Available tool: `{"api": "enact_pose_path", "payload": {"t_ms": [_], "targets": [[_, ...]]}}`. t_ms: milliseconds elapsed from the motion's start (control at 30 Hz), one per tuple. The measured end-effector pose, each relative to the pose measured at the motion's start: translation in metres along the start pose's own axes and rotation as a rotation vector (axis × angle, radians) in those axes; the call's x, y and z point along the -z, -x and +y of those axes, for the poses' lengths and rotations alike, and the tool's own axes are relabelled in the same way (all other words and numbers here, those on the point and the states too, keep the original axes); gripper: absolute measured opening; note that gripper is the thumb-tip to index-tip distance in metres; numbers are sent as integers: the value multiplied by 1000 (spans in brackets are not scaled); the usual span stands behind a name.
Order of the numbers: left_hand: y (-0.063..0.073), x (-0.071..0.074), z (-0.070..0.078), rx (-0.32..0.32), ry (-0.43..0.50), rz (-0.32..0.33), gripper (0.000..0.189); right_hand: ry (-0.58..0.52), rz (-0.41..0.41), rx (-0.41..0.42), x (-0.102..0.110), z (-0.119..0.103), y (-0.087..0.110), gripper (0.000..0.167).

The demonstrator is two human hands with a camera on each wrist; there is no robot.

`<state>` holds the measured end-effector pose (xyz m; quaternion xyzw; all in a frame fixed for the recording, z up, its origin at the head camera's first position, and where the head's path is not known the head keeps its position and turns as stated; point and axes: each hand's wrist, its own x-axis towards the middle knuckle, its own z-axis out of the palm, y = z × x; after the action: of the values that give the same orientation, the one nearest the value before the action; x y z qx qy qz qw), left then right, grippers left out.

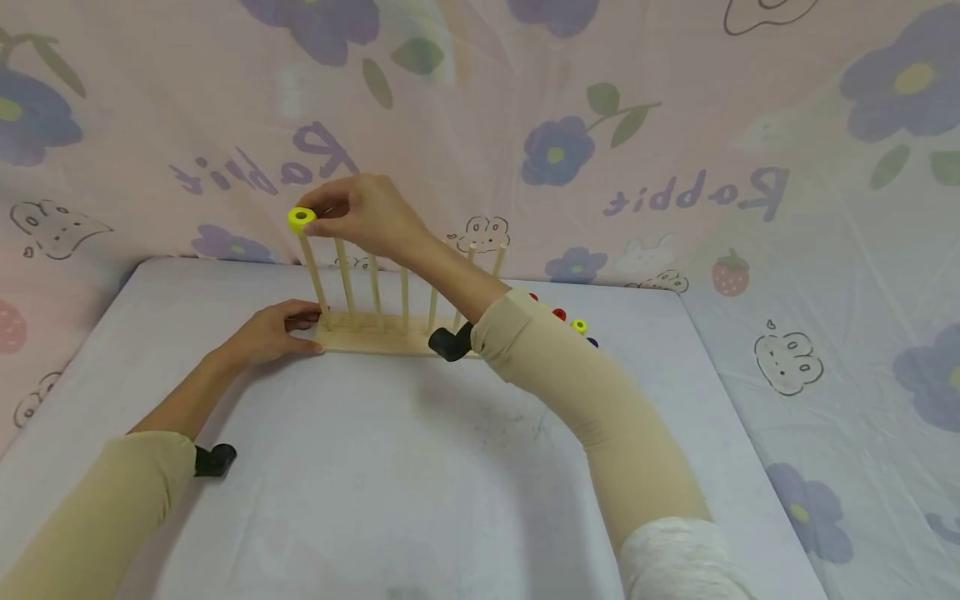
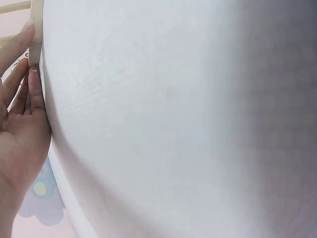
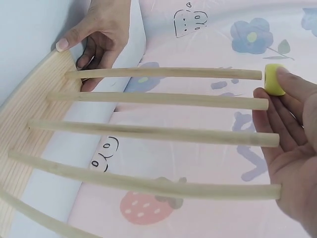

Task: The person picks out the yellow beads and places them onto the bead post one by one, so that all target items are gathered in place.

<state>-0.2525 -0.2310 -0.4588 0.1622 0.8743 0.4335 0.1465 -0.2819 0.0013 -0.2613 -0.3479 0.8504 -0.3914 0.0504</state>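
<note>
My right hand [image 1: 375,215] pinches a yellow bead [image 1: 302,227] with a hole through it. The bead is at the top of the leftmost peg [image 1: 315,279]; in the right wrist view, the yellow bead [image 3: 271,85] sits just off that peg's tip, its side facing the peg. Several upright pegs stand in a row on a wooden base [image 1: 367,340], and the ones in view are bare. At the base's left end, my left hand [image 1: 262,337] holds it, thumb on the front edge and fingers round the back.
Beyond my right forearm lie several small beads, among them a red bead [image 1: 558,314] and a yellow bead [image 1: 578,326], partly covered by the sleeve. A white cloth [image 1: 360,475] covers the table. Behind it hangs a printed curtain [image 1: 480,125].
</note>
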Motion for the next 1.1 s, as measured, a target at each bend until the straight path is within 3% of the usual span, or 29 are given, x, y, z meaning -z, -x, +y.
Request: {"api": "enact_pose_path", "payload": {"t_ms": [233, 533, 767, 1100], "targets": [[1, 3, -1, -6, 3, -3, 79, 61, -34, 1, -3, -1, -6, 29], [1, 4, -2, -7, -5, -8, 80, 115, -98, -70, -7, -2, -11, 30], [0, 3, -2, -13, 7, -13, 79, 100, -135, -86, -7, 0, -11, 28], [-4, 1, -3, 0, -10, -5, 81, 71, -65, -39, -3, 8, -7, 28]]}}
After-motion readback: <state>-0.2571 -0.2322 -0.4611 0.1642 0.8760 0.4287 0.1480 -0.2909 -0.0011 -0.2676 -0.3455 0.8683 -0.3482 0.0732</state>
